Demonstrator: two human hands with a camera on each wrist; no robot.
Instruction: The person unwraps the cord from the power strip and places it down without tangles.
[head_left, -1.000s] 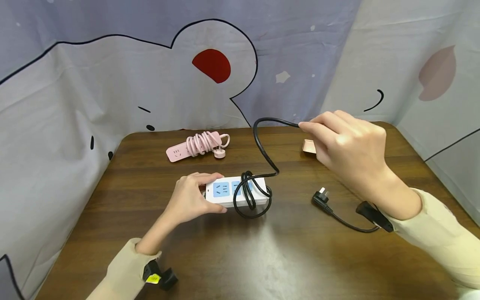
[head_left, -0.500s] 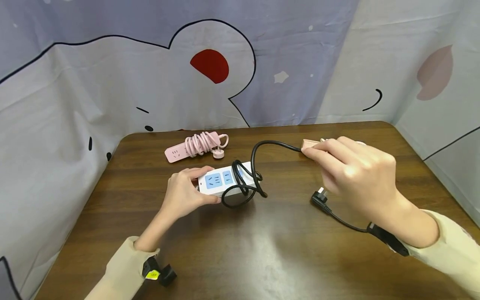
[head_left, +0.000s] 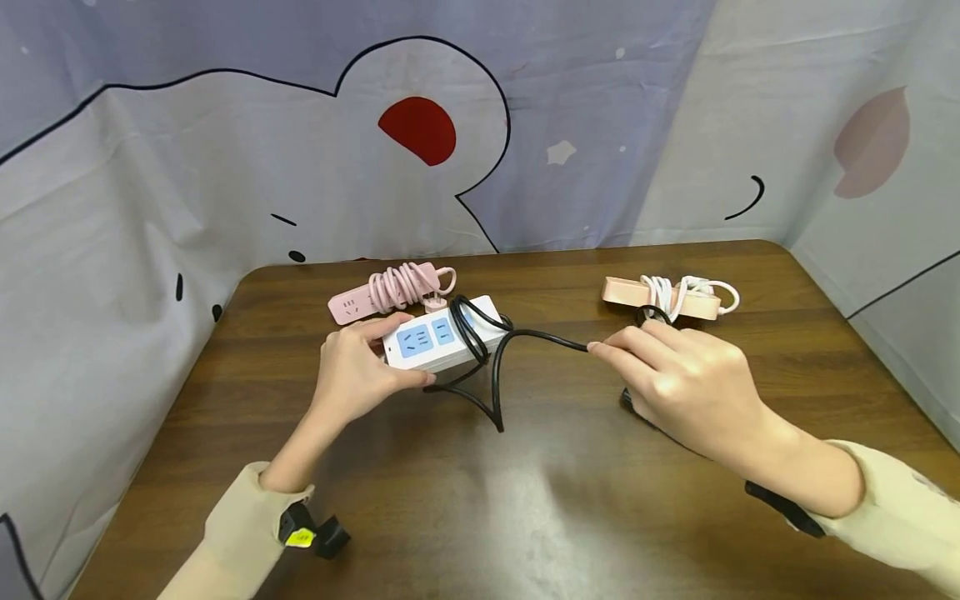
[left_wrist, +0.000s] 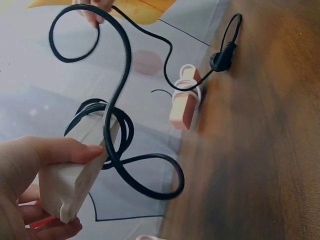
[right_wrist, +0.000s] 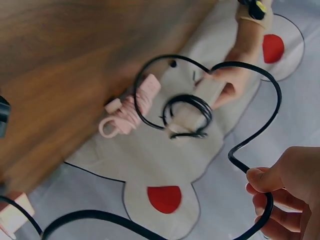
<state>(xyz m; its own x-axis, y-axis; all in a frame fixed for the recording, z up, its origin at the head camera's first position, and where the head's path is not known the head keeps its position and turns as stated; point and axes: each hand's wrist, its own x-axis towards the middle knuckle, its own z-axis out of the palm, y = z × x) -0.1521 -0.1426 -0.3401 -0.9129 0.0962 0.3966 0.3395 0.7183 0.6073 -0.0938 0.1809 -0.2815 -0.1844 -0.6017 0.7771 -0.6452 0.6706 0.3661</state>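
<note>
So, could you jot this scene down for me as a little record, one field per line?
Left hand: holds the white power strip by one end
Right hand: pinches the black cord in its fingers
Black cord: partly looped around the white power strip, partly loose
Pink power strip: on the table, wrapped in pink cord
Peach power strip: far right of table, wrapped in white cord

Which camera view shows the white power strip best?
The head view: the white power strip shows its blue sockets clearly, though the black cord crosses it. The left wrist view shows only plain sides, gripped by the left hand; the right wrist view shows it blurred, partly behind the black cord.
</note>
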